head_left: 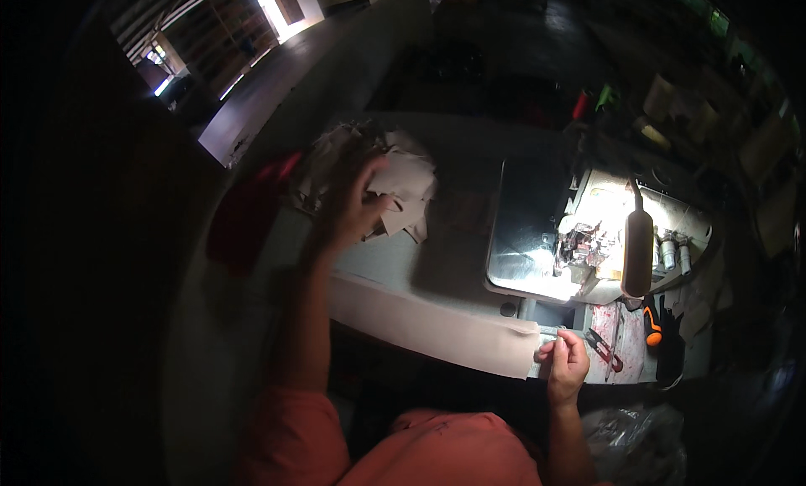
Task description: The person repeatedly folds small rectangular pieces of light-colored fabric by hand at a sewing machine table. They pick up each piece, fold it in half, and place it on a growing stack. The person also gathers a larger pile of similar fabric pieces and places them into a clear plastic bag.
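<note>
At the far left of the table my left hand (354, 213) reaches over a loose heap of beige fabric pieces (407, 174). Its thumb and fingers are apart, slightly blurred, and nothing shows between them. A long beige fabric strip (428, 328) lies along the table's near edge. Beside the strip's right end is my right hand (568, 362), with thumb and fingertips pinched together. Whatever sits in that pinch is too small to make out.
A sewing machine (525, 226) stands at the right under a bright lamp (638, 255). Nearby lie red-handled thread snips (606, 352) and an orange-and-black handled tool (652, 325). Red cloth (248, 213) lies left of the heap. Red (582, 105) and green (606, 97) spools stand behind.
</note>
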A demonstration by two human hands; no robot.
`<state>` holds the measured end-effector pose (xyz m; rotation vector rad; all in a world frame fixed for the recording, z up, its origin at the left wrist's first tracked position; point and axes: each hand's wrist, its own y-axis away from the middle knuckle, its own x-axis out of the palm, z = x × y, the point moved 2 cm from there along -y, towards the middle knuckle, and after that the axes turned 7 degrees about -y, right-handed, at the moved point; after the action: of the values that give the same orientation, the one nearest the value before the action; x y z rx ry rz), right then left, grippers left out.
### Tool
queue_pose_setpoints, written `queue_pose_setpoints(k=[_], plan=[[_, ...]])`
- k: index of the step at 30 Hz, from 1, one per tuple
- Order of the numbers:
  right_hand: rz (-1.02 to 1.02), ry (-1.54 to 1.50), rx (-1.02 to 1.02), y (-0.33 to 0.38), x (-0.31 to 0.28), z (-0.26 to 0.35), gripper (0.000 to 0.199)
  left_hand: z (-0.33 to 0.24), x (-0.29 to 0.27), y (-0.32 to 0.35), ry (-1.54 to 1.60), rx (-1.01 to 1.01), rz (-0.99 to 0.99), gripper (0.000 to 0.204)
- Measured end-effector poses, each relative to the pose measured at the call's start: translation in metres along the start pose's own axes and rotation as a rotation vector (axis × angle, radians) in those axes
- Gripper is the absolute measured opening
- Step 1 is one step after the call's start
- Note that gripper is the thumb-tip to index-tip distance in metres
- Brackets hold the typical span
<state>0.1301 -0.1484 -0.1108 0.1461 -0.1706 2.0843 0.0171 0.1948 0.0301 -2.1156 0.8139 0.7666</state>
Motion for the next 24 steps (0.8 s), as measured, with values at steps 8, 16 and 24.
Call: queue_pose_setpoints(k=[8, 16, 24], plan=[[0.028, -0.006, 0.014, -0.002, -0.001, 0.002, 0.013, -0.123, 0.127, 0.108, -0.097, 0.355, 0.18, 0.021], [0.053, 0.029, -0.029, -0.004, -0.002, -0.003, 0.013, -0.112, 0.145, 0.113, 0.189, 0.271, 0.158, 0.014], [0.12, -0.051, 0.082, -0.008, 0.01, 0.053, 0.024, -0.1, 0.137, 0.108, 0.523, 0.364, 0.075, 0.008]])
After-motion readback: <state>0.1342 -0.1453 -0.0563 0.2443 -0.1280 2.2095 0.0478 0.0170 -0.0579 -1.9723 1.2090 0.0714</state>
